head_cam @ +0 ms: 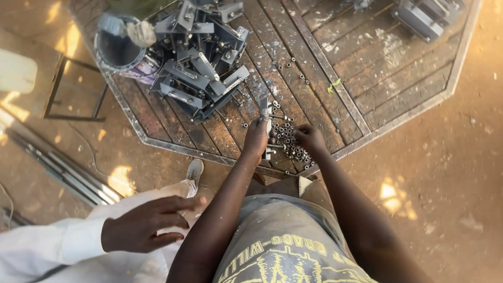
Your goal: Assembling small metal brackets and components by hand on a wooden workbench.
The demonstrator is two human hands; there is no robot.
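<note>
Dark brown plank-striped surface (361,68) speckled white with a dull grey metal rim, silvery-grey nuts (289,141), grey-silver steel brackets (201,63), grey bucket (118,50), orange-brown dirt ground (450,173) with yellow sun patches, grey shirt (285,246) with yellow print, co-worker's white sleeve (47,243), white shoe (194,171).

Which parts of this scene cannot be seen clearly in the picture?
- Head view: the small metal part in the left hand is mostly covered by its fingers.
- The right hand hides part of the pile of small nuts; each nut is too small to tell its type.
- The metal brackets are cut off by the top edge.
- The bucket interior is in shadow.
</note>
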